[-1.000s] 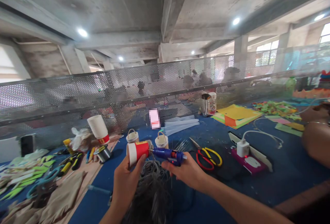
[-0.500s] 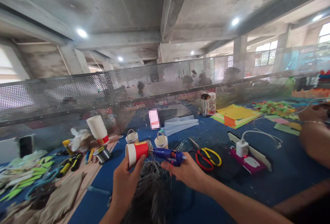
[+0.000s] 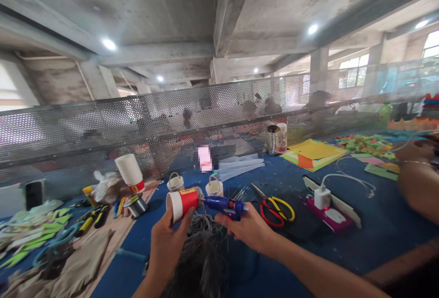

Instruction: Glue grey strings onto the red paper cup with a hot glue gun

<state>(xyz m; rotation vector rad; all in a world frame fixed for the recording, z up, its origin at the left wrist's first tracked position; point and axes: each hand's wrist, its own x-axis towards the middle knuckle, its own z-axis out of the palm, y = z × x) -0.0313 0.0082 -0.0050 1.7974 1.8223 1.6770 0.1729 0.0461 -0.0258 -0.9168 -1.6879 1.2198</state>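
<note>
A paper cup (image 3: 182, 203), red and white, lies on its side in the grip of my left hand (image 3: 168, 234), its open rim facing left. My right hand (image 3: 252, 229) is wrapped round a blue hot glue gun (image 3: 222, 205) with a small red light. The gun's nozzle is at the cup's base end; whether they touch I cannot tell. Behind them stand two small cups with handles, one on the left (image 3: 175, 182) and one on the right (image 3: 214, 186). Below my hands lies a bundle of grey cord (image 3: 202, 257).
Pliers (image 3: 274, 206) with red and yellow handles lie right of my right hand, before a purple power strip (image 3: 331, 213). At left are stacked paper cups (image 3: 129, 172), a wire spool (image 3: 136, 205) and gloves (image 3: 80, 261). Another person's arm (image 3: 420, 183) is at far right.
The cup and glue gun have shifted very slightly; both hands keep their hold.
</note>
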